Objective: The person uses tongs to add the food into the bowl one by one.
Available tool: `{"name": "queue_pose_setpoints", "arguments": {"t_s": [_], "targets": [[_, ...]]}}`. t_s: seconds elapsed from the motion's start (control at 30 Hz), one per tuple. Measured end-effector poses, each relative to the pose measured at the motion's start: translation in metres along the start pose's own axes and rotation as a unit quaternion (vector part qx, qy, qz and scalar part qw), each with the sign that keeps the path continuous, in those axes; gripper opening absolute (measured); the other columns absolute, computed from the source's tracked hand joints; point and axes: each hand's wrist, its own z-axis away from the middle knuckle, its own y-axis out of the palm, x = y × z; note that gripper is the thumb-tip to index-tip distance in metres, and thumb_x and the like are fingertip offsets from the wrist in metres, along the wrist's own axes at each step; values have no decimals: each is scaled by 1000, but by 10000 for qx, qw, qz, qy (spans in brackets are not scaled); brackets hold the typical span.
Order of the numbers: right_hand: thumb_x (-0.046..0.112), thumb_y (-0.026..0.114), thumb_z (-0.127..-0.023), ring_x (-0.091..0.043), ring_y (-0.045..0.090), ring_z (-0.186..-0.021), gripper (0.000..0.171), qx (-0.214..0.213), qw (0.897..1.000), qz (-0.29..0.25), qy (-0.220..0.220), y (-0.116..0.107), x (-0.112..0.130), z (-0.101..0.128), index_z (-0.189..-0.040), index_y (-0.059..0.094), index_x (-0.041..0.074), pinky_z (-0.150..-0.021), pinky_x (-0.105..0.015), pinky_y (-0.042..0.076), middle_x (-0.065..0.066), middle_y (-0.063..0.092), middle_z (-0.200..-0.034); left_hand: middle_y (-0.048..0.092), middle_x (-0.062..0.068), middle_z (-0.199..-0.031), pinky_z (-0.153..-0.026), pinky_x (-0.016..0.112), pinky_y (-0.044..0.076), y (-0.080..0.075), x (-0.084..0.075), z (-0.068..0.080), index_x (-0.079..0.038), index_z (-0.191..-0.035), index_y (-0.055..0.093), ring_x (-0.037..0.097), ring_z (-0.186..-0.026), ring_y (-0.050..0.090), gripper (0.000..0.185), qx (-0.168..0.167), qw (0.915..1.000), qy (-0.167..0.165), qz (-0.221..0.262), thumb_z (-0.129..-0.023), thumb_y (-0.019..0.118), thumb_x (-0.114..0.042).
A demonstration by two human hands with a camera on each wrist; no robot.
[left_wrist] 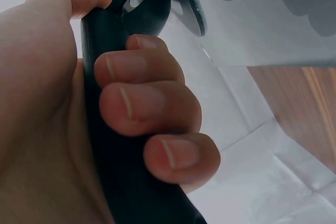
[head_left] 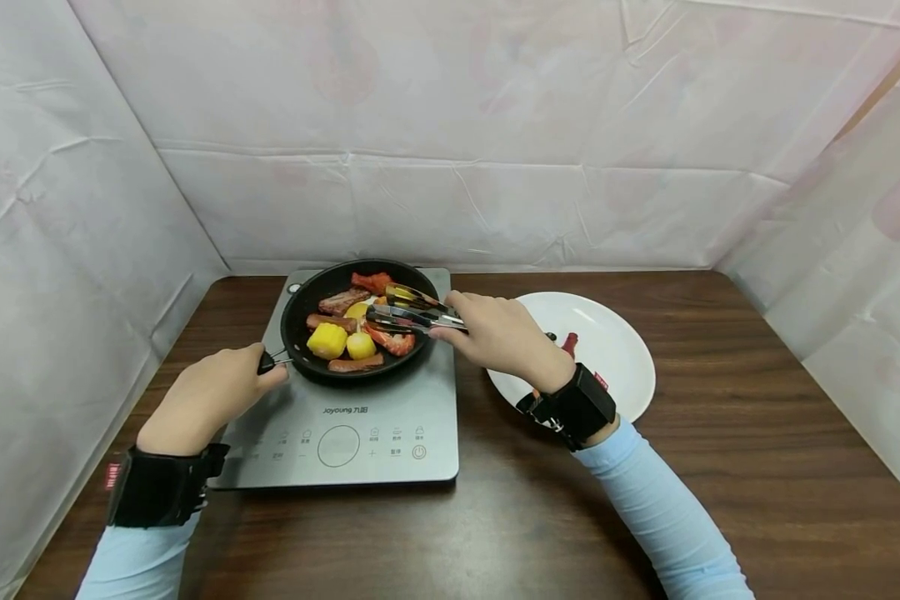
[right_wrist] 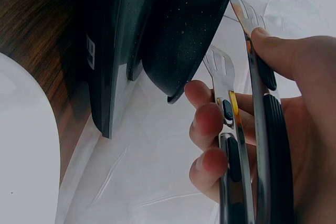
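A black frying pan [head_left: 300, 312] sits on a grey induction cooker [head_left: 390, 400]. In it lie sausages [head_left: 342, 300], yellow corn pieces [head_left: 327, 340] and a red shrimp [head_left: 392, 340]. My left hand [head_left: 210, 392] grips the pan's black handle [left_wrist: 126, 35], fingers [left_wrist: 147, 103] curled round it. My right hand [head_left: 495, 333] holds metal tongs [head_left: 412, 312] over the pan, their tips above the food; the tongs [right_wrist: 247, 129] lie between thumb and fingers, arms slightly apart. The pan's rim [right_wrist: 194, 40] shows in the right wrist view.
A white plate [head_left: 607, 342] with a red food piece [head_left: 568, 343] lies right of the cooker on the brown wooden table [head_left: 645, 517]. White sheeting walls the table on the left, back and right.
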Motion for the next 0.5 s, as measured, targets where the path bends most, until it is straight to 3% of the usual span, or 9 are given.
{"name": "queue_pose_setpoints", "arguments": {"t_s": [0.5], "targets": [[55,50,-102,-20,70,-87,52,78,9999,-67,116,-6,-4,4,-128,61,11,-69,-41,55,-2,72,-110,61,39,-125,-76,56,53,1,2,-3,17,-140,45,38,-90,65,74,129,9999,-58,-24,-100,48,-45]]}}
